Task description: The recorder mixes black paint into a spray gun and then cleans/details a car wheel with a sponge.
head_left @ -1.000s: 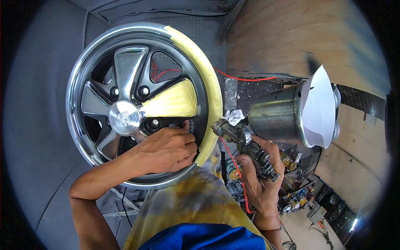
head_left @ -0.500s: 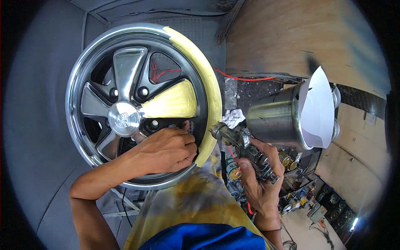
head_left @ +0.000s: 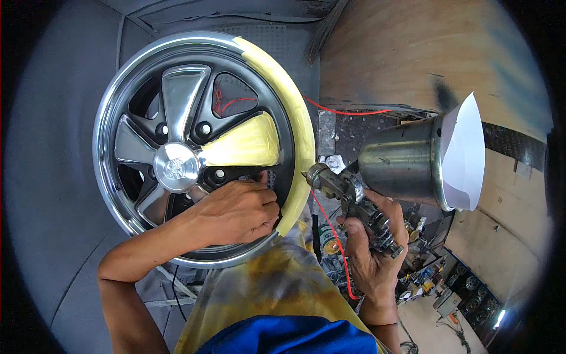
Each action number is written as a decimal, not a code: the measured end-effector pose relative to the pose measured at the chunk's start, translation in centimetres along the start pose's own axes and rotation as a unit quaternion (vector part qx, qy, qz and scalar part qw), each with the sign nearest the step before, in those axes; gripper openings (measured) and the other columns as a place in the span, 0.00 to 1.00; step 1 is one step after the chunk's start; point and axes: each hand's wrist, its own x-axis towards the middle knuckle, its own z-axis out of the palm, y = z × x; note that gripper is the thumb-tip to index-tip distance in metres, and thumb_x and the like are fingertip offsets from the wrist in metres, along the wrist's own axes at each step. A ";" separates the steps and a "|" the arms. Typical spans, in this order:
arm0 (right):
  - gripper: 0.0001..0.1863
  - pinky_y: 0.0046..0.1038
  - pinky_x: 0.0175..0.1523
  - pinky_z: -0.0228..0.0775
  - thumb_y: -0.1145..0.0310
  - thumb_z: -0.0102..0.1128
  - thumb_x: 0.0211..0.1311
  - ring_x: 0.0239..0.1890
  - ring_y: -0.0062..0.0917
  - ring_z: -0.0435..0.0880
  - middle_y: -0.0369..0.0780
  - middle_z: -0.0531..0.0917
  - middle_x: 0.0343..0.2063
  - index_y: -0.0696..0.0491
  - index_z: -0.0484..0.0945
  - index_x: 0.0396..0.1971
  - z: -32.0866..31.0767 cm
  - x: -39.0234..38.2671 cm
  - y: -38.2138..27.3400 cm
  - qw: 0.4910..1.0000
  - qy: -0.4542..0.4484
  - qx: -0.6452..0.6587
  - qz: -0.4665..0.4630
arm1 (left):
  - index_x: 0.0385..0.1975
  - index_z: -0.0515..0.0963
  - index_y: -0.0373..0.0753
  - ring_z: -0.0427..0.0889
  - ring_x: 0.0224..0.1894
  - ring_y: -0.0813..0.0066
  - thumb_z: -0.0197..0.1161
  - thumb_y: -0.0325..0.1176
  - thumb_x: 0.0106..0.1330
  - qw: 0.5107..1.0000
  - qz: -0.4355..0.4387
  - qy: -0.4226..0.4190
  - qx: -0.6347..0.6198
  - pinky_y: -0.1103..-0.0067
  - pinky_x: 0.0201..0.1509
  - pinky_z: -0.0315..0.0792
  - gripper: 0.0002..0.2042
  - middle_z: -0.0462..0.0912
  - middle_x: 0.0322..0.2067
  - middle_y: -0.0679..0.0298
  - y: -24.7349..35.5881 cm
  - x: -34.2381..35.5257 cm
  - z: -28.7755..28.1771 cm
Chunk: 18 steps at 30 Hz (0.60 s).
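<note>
A car wheel (head_left: 186,103) with polished silver spokes and dark recesses faces me at left. Yellow masking tape (head_left: 302,138) covers its right rim, and more yellow masking covers one spoke (head_left: 244,144). My left hand (head_left: 242,211) is closed around the wheel's lower right part, its fingertips partly hidden in an opening between spokes. To the right of the rim, my right hand (head_left: 380,253) grips a spray gun (head_left: 354,197), its nozzle pointing left, apart from the wheel. The gun's metal cup (head_left: 401,160) lies tilted to the right, with white paper (head_left: 464,156) round its mouth.
A red hose (head_left: 333,236) hangs beneath the gun, and another red line (head_left: 348,111) runs behind. Wooden panel (head_left: 407,53) at upper right. Crumpled white paper (head_left: 335,163) lies beyond the nozzle. Cans and tools clutter the lower right. A stained yellow cloth (head_left: 259,295) covers my lap.
My right hand has shifted the spray gun slightly to the right, away from the rim, and more of the red hose shows below it. My left hand stays on the wheel.
</note>
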 end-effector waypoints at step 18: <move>0.24 0.32 0.57 0.78 0.74 0.75 0.65 0.50 0.37 0.89 0.50 0.87 0.49 0.61 0.80 0.59 -1.2 -0.7 0.0 0.998 -0.048 -0.042 -0.007 | 0.27 0.80 0.32 0.85 0.37 0.52 0.66 0.31 0.63 1.000 0.001 0.012 -0.012 0.64 0.61 0.80 0.08 0.80 0.28 0.54 0.4 0.5 -0.5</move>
